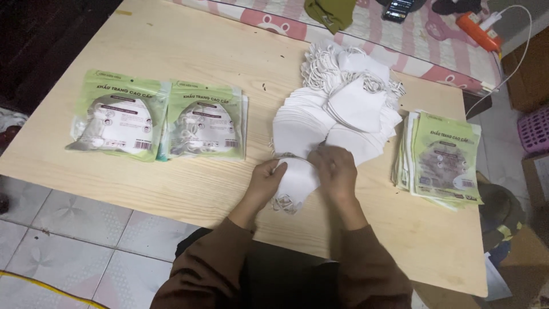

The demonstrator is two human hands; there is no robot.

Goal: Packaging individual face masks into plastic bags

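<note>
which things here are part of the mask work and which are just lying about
In hand:
- small stack of white folded face masks, held by left hand and right hand
- big fanned pile of white masks
- two filled green packets
- stack of flat green packets

Lying about:
- black phone
- olive cloth
- orange tool

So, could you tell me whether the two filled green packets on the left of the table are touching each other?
Touching. The head view shows the left packet and the right packet side by side, edges overlapping with no wood visible between them.
</note>
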